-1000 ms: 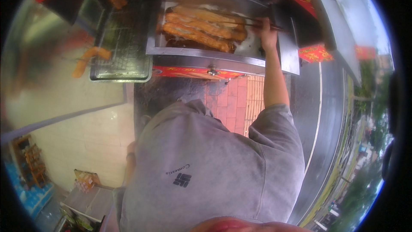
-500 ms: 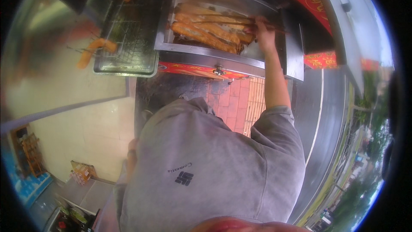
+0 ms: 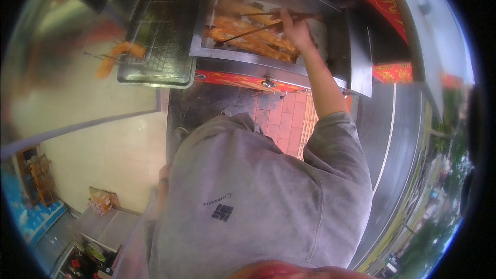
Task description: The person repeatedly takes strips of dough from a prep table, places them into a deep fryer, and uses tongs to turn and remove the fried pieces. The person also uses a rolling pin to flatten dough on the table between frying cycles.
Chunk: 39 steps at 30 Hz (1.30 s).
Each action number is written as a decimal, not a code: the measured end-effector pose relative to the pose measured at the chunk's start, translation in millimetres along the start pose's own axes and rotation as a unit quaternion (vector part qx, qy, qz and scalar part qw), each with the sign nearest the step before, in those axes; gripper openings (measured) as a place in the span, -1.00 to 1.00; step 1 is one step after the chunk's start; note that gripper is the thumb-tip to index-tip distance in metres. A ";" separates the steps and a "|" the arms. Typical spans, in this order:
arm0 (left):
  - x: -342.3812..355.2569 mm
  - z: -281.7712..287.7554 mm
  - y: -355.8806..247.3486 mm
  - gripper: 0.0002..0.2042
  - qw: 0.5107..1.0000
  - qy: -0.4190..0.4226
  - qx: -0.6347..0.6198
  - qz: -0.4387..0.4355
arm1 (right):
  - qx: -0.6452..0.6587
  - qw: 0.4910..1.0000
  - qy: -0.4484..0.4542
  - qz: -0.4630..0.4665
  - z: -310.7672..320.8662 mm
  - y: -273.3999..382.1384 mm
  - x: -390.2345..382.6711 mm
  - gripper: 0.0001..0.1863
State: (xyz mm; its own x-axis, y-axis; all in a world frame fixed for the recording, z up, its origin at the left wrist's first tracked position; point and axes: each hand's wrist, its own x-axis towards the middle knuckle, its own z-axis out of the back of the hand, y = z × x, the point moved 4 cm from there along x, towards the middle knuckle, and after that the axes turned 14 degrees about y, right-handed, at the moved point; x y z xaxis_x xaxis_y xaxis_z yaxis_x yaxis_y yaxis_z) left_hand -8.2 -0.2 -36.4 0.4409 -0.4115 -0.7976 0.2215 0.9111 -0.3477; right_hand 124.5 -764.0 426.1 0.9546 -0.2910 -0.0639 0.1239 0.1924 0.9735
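Brown chopsticks (image 3: 252,32) splay from the right fingers (image 3: 286,18); the arm (image 3: 324,80) stretches forward.

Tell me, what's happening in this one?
The person's right hand holds long chopsticks, spread apart over golden fried dough sticks in a metal-rimmed vat. Whether the chopsticks touch the fried dough sticks is unclear. Left of the vat, a curved fried piece lies at the left edge of a metal tray.

dough sticks (image 3: 268,44) lie in the fryer (image 3: 258,61), with a tray (image 3: 157,81) (rack (image 3: 156,54) inside) to its left.
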 end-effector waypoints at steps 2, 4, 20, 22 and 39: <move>-7.4 -8.0 -0.2 -0.60 1.000 -0.003 -0.023 0.011 | -0.026 1.000 -0.006 -0.004 -11.2 21.1 -0.9 -0.51; -12.4 -13.2 -1.4 -0.61 1.000 -0.008 -0.022 0.011 | -0.039 0.999 -0.015 0.006 -10.7 24.8 -0.5 -0.49; -34.0 -52.7 -4.0 -0.61 0.998 0.009 -0.050 0.035 | -0.040 0.992 -0.079 0.089 -15.3 1.7 15.6 -0.55; -35.2 -52.2 -5.3 -0.61 0.998 0.012 -0.050 0.037 | 0.001 0.994 -0.086 0.074 -6.2 -0.4 24.3 -0.57; -30.1 7.4 23.7 -0.61 0.999 0.042 -0.010 0.015 | 0.434 0.870 -0.234 0.026 113.9 -71.7 -34.9 -0.61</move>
State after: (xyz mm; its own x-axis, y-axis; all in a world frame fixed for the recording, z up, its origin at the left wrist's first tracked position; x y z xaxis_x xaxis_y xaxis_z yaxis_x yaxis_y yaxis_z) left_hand -9.7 33.7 -17.0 0.3725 -0.3808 -0.8463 0.1918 0.9239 -0.3313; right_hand 51.4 -874.4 383.6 0.7127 -0.6919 -0.1152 -0.3614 -0.5030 0.7851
